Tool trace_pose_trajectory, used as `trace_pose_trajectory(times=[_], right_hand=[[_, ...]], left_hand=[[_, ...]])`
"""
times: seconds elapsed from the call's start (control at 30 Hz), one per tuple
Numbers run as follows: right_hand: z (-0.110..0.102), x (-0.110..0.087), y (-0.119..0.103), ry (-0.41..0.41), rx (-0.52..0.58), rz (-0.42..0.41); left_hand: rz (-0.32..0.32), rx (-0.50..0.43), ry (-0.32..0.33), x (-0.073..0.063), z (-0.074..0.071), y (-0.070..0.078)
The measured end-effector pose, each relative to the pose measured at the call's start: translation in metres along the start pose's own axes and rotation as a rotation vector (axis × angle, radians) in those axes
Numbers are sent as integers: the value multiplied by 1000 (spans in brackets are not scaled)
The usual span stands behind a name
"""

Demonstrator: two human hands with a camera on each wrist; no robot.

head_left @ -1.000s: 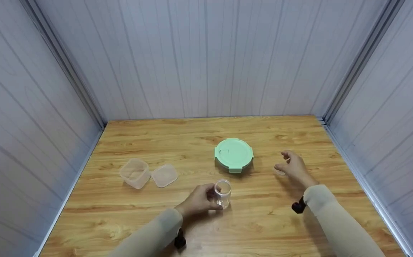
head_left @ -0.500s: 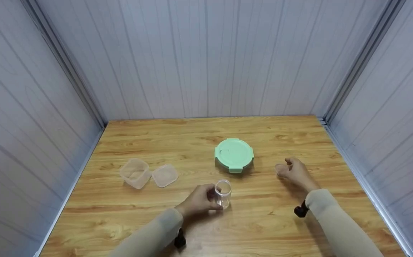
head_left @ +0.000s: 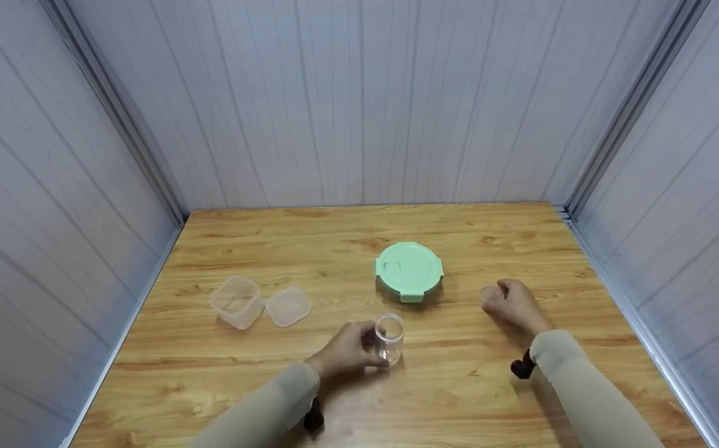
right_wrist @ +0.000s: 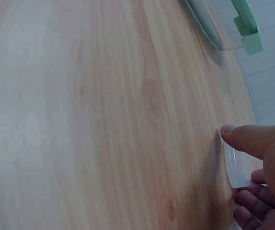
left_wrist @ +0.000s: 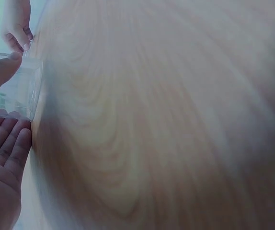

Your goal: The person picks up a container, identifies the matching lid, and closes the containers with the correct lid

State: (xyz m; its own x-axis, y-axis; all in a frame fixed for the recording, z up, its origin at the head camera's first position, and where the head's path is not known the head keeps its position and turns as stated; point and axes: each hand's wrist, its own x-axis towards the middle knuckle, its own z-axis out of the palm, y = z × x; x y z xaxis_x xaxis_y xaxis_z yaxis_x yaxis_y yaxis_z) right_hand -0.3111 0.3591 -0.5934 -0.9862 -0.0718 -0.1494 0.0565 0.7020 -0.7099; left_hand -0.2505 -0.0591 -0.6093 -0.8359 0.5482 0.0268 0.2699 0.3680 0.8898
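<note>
My left hand [head_left: 346,352] grips a small clear jar [head_left: 392,341] from its left side, with the jar upright on the table and its mouth uncovered. In the left wrist view, thumb and fingers lie on opposite sides of the jar [left_wrist: 26,88]. Over to the right, my right hand [head_left: 519,306] holds a thin clear disc, like a lid [head_left: 491,297], low over the table. The right wrist view shows this clear lid [right_wrist: 236,168] by its edge, between the thumb and the curled fingers.
A round container with a mint-green clip lid [head_left: 409,269] stands behind and between the hands. To the left are an uncovered square translucent box [head_left: 237,303] and its flat square lid [head_left: 289,306]. Panel walls border the wooden table [head_left: 310,242] at back and sides.
My right hand has come down onto the clear lid and closed its fingers on it, where they were spread over it before. The left hand and jar have stayed put.
</note>
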Motion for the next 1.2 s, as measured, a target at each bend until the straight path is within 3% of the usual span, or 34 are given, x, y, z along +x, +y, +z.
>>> trace_pose_trajectory(times=[0.63,1.2], right_hand=[[-1,1,3,-9,30,26],[-3,1,-11,39,5,-29]], left_hand=[[-12,10,-7,1,2,-1],[-23,-15,-1,0,0,0]])
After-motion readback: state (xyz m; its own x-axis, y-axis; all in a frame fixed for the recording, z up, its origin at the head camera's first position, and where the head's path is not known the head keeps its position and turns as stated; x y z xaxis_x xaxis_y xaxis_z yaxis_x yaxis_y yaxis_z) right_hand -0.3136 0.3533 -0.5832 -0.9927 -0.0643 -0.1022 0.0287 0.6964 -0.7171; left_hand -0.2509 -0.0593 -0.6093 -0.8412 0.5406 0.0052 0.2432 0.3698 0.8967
